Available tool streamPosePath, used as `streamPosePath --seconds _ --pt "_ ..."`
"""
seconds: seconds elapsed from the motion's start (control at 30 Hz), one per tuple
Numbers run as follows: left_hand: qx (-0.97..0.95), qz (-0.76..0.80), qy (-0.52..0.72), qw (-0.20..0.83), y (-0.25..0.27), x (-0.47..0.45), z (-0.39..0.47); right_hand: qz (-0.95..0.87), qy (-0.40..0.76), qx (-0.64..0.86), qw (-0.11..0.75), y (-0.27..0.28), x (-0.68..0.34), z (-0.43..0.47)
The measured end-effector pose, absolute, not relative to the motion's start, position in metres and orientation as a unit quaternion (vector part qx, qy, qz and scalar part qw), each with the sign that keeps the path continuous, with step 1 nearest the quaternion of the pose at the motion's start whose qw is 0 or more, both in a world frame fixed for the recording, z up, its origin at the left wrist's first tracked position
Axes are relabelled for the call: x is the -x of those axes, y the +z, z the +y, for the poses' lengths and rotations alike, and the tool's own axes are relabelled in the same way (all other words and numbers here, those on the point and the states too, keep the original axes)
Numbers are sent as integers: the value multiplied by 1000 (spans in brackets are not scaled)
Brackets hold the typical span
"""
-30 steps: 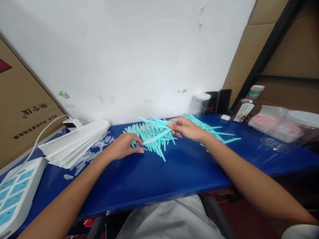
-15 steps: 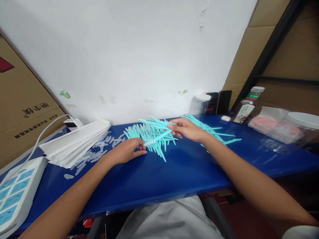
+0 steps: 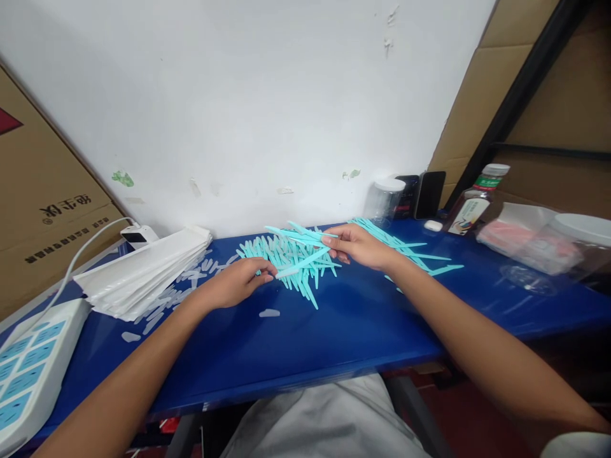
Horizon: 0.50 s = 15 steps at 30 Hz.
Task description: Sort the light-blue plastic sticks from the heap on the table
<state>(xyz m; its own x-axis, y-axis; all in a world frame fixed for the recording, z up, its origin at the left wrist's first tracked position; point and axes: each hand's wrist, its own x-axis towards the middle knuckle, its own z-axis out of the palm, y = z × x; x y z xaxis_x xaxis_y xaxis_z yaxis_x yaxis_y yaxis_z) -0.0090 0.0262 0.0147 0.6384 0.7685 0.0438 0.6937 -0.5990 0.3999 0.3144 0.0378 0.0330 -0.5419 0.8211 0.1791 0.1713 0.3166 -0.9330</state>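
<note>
A scuffed white wall stands behind a blue table. In the head view, the right hand has thumb and fingers clamped on several teal sticks above a teal pile. The lowest held stick slants down and leftward, its long axis running from the right fingers to a pale tip just right of the left fingertips. The left hand, nearer that tip, has its fingers curled; whether they pinch or touch anything I cannot tell. A translucent sleeve lies below it, apart.
</note>
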Motion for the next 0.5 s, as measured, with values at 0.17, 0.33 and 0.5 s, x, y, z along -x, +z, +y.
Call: streamPosePath --seconds 0.17,0.33,0.5 --pt "-868 424 59 251 31 12 20 -738 472 344 338 35 -314 36" --pt "-863 357 -34 356 33 -3 5 -739 472 343 338 34 -314 36" --pt "-877 326 -61 349 25 -18 -2 -741 469 343 337 32 -315 38"
